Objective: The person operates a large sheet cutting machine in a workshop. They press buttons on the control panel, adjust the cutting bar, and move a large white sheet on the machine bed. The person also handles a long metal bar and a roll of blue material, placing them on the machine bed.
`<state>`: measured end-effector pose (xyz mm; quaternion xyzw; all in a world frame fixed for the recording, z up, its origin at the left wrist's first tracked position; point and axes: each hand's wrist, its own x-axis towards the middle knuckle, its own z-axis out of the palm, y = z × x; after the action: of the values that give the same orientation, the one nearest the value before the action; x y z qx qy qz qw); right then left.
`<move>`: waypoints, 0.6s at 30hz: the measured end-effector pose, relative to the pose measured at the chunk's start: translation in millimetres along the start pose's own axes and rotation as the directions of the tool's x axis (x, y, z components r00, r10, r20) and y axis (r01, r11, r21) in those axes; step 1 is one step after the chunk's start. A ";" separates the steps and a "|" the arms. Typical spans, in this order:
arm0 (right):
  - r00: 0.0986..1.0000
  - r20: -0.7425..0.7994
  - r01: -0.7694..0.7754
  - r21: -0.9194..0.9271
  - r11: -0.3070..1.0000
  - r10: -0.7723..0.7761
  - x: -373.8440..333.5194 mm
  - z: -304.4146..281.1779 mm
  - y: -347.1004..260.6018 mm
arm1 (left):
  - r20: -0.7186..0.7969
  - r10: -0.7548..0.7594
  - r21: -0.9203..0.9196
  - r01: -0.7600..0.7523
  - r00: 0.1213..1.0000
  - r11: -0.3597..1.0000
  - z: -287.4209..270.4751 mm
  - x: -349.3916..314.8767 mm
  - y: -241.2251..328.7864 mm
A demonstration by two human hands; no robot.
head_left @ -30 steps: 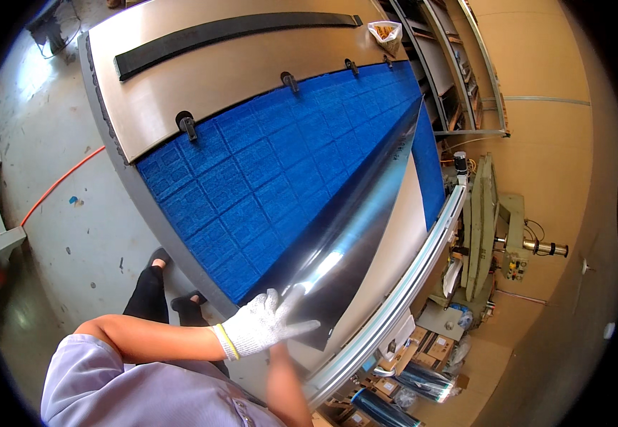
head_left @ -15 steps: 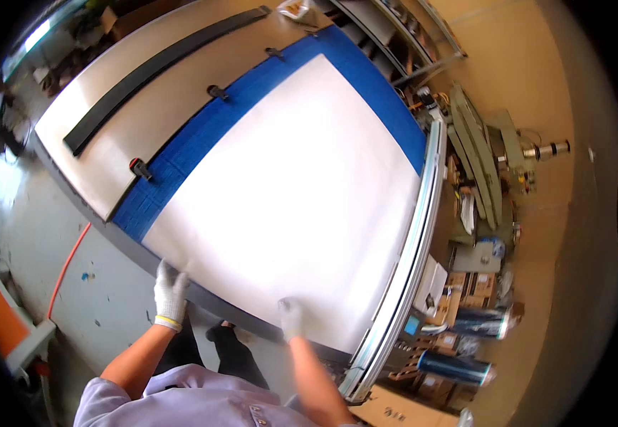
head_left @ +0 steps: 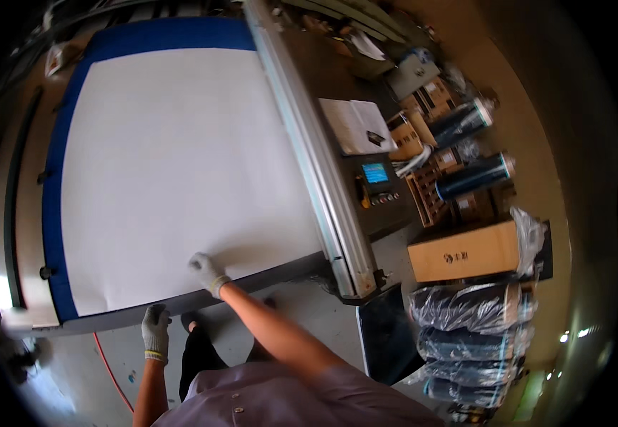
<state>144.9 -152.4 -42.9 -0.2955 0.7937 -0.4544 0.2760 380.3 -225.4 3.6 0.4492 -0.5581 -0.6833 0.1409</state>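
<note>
A large white sheet lies over a blue mat on a wide table. My right hand, in a pale knitted glove with grey fingertips, is at the sheet near its front edge. Its fingers run together in the picture, so their shape is unclear. Just to the left, my left hand is at the table's front edge, in the same kind of glove. Those fingers point away from me with the thumb apart, and nothing shows in them.
A long metal beam spans the table's right side. Beyond it are papers and a control panel with a screen. Plastic-wrapped rolls and a cardboard box stand at the right. Black clamps line the left side.
The view has swung to the right, bringing the control panel and wrapped rolls into sight. My right hand has moved left along the sheet, closer to my left hand.
</note>
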 end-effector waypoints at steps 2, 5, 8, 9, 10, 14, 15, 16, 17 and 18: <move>0.990 0.116 -0.098 0.126 0.987 0.083 -20.6 -41.7 -50.4 | 0.042 0.089 0.105 -0.094 0.995 0.990 39.6 2.2 4.6; 0.983 0.053 0.163 0.179 0.970 -0.175 -58.4 -141.3 -77.5 | 0.095 0.239 0.213 -0.254 0.966 0.944 115.3 -1.7 14.0; 0.966 -0.040 0.260 0.170 0.950 -0.257 -96.4 -276.0 -89.9 | -0.022 0.214 0.130 -0.210 0.977 0.969 191.3 -8.2 16.3; 0.963 -0.086 0.265 0.129 0.956 -0.255 -105.2 -320.5 -74.8 | -0.080 0.225 0.187 -0.207 0.971 0.960 215.1 -11.5 12.6; 0.943 -0.172 0.291 0.014 0.957 -0.284 -111.2 -363.4 -52.0 | -0.132 0.235 0.241 -0.199 0.963 0.950 239.4 -13.9 8.6; 0.881 -0.472 0.011 -0.060 0.998 -0.039 -116.7 -503.4 62.4 | -0.104 0.466 0.533 -0.347 0.878 0.772 329.7 -31.7 15.7; 0.857 -0.513 0.010 -0.082 0.997 -0.051 -111.9 -529.4 103.1 | -0.136 0.452 0.476 -0.342 0.881 0.810 349.4 -29.9 10.5; 0.838 -0.544 -0.014 -0.109 0.994 -0.048 -108.4 -550.5 154.7 | -0.165 0.432 0.414 -0.335 0.887 0.846 367.4 -26.7 2.3; 0.815 -0.577 -0.037 -0.134 0.990 -0.048 -106.6 -568.4 210.8 | -0.174 0.377 0.434 -0.273 0.910 0.858 379.0 -20.8 -3.9; 0.790 -0.610 -0.052 -0.156 0.986 -0.055 -101.4 -582.5 255.2 | -0.205 0.374 0.434 -0.259 0.904 0.863 395.0 -18.5 1.8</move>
<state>-254.2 351.0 1.8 -0.1547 0.8747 -0.4588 -0.0216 85.5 38.0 3.2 0.4621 -0.7255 -0.4520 0.2364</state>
